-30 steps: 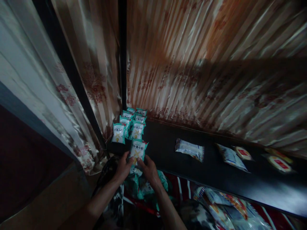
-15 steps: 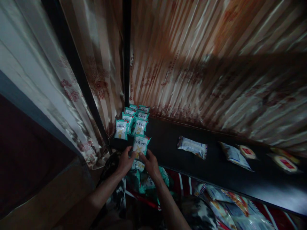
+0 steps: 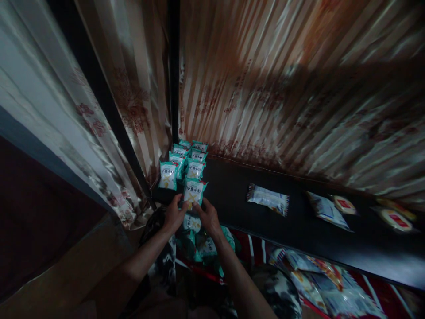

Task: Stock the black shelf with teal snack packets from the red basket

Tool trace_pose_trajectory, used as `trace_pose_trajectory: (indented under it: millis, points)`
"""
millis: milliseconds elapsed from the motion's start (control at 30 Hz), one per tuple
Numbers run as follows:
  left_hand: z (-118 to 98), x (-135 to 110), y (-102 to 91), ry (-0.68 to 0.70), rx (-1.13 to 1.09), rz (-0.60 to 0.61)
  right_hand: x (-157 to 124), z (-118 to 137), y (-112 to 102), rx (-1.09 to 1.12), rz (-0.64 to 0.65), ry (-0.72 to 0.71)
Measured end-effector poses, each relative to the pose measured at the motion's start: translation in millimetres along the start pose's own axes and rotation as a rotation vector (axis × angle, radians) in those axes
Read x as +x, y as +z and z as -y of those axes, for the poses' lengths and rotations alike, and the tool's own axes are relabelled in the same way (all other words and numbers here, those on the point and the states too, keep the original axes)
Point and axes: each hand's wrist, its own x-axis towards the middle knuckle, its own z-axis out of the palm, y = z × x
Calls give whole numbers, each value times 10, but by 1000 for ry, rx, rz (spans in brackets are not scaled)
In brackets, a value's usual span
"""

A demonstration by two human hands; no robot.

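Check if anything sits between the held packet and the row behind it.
Nothing visible does. The left hand and right hand pinch the packet by its lower edge; it stands directly before the row on the shelf, with no other thing between.

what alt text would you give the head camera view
The left hand and right hand hold a teal snack packet upright at the front of two rows of matching packets on a dark shelf. Other wrappers lie further right, and striped curtains hang behind.
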Motion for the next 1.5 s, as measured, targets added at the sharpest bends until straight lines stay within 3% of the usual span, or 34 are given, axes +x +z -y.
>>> trace_pose_trajectory:
  millis: [267,567,1067,1500]
  points:
    - [-79,187,-40,14,44,-15,243,-34,110,-66,-102,-69]
    - [-39,336,27,47,105,-38,429,-88,166,-77,-108,-67]
    - [178,249,162,592,325,-216,551,-150,205,-21,-109,-75]
    - [215,407,291,675,345,-215,531,-246,209,5,-148,-114]
